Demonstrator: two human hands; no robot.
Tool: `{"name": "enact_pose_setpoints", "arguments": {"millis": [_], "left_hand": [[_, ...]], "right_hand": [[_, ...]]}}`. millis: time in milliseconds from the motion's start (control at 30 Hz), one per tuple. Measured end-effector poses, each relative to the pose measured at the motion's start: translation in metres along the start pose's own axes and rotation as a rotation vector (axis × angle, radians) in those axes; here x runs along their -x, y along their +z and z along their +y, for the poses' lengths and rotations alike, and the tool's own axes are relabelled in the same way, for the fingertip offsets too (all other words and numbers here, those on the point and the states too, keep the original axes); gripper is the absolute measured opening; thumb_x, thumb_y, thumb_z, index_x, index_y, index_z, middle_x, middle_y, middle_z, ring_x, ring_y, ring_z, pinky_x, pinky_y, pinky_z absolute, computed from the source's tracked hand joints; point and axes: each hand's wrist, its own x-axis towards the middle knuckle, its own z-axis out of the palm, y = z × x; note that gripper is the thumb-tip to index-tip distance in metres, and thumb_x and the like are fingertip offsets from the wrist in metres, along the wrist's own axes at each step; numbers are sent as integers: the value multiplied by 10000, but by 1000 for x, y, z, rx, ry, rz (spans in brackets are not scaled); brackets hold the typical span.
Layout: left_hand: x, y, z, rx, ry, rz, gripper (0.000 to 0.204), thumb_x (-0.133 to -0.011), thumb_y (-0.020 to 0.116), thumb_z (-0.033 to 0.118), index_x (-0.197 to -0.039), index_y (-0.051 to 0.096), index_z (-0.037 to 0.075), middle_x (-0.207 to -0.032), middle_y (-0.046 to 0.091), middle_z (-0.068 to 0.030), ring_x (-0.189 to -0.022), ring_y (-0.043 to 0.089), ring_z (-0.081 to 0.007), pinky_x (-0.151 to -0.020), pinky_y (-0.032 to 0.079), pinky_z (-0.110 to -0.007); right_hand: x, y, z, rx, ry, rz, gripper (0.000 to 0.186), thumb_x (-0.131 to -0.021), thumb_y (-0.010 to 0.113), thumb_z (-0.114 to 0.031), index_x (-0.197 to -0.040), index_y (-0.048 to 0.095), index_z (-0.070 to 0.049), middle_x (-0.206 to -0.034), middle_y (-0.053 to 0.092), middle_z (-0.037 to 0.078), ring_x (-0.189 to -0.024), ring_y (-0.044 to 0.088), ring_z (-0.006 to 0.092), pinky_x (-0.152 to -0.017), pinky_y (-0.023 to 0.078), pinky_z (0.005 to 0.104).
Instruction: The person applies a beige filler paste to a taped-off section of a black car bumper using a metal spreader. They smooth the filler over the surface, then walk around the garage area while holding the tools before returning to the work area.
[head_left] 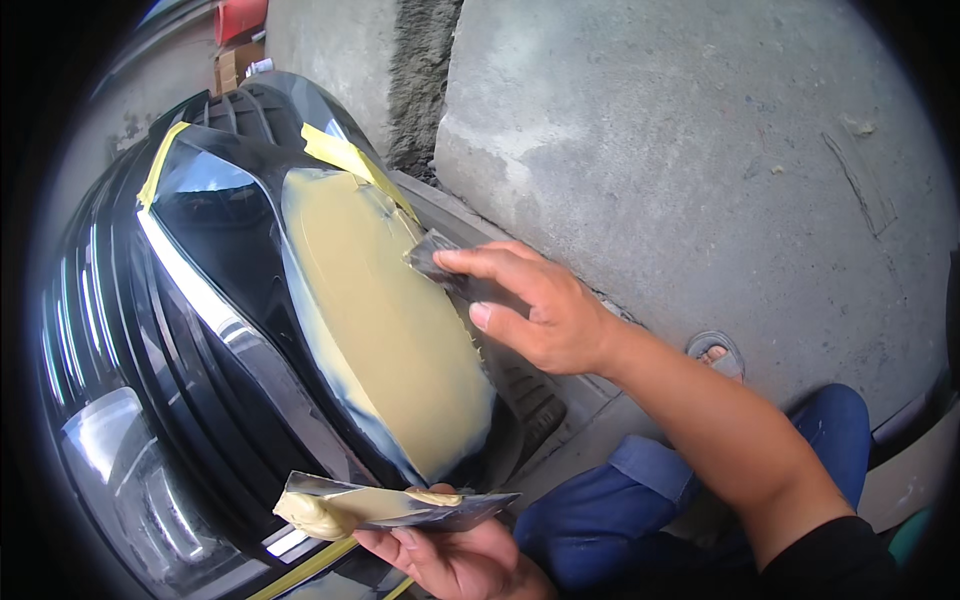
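A black car bumper (230, 260) fills the left side, with a long patch of beige filler (365, 330) over grey-blue edges and yellow masking tape (335, 150) along its top. My right hand (530, 310) grips a dark flat spreader (438, 258) at the patch's right edge, thumb and fingers curled on it. My left hand (450, 550), low in the middle, holds a dark mixing board (470, 515) from beneath, with a thick lump of beige filler (310, 515) on its left end.
Cracked concrete slabs (680, 140) lie to the right, with a rough gap between them. A red object (235, 20) and a cardboard box (230, 70) stand beyond the bumper. My bent legs in jeans (590, 510) and a sandalled foot (715, 355) are at lower right.
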Motion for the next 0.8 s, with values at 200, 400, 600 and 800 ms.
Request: {"name": "enact_pose_setpoints", "arguments": {"millis": [200, 400, 600, 800], "left_hand": [[1, 3, 0, -1, 7, 4, 414, -987, 392, 71, -1400, 365, 77, -1379, 444, -140, -1121, 558, -267, -934, 503, -463], [2, 0, 3, -7, -11, -18, 420, -989, 394, 74, -1407, 358, 72, -1372, 455, -146, -1123, 560, -265, -940, 492, -458], [3, 6, 4, 54, -126, -6, 417, -982, 401, 62, -1397, 371, 42, -1328, 499, -158, -1132, 558, -267, -958, 478, -434], [2, 4, 9, 39, -162, -42, 417, -985, 398, 63, -1402, 373, 60, -1324, 505, -153, -1121, 564, -256, -947, 487, -429]], "right_hand": [[52, 11, 5, -20, 39, -21, 483, -838, 565, -116, -1310, 501, -36, -1256, 556, 139, -1167, 493, 310, -1001, 399, 387], [101, 18, 8, -28, 125, -119, 506, -829, 566, -101, -1323, 488, -24, -1274, 549, 139, -1182, 483, 316, -1012, 391, 398], [107, -9, -35, -471, 260, -140, 489, -861, 588, -158, -1323, 495, -28, -1270, 547, 150, -1190, 506, 280, -1018, 385, 371], [93, -22, -60, -220, -28, -313, 483, -800, 644, -129, -1263, 548, -34, -1216, 596, 104, -1158, 536, 273, -982, 387, 376]]}}
